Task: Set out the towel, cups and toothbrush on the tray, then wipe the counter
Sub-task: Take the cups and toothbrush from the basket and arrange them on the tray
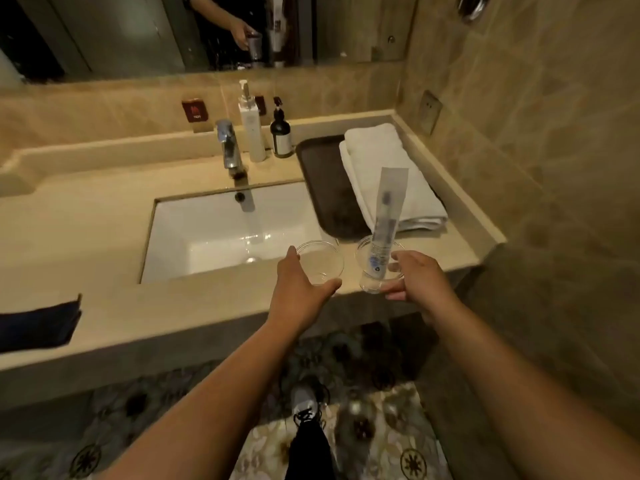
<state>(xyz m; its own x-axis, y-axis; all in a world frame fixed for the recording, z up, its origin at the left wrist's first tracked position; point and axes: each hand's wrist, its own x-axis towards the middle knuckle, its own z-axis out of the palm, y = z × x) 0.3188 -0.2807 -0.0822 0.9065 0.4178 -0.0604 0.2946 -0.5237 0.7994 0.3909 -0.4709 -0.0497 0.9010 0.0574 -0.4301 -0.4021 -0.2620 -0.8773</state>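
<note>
The left hand [298, 289] grips a clear empty cup [320, 261], fingers curled round its rim, near the front right corner of the sink [221, 233]. Just to its right, the right hand [420, 282] holds a second clear cup [372, 271] with a wrapped toothbrush [386, 216] standing tilted inside it. Both cups are at the near edge of the tabletop [104, 237]. Farther back lies a dark tray [325, 178], with a folded white towel [384, 174] on its right part. A dark cloth [38, 323] lies at the left.
</note>
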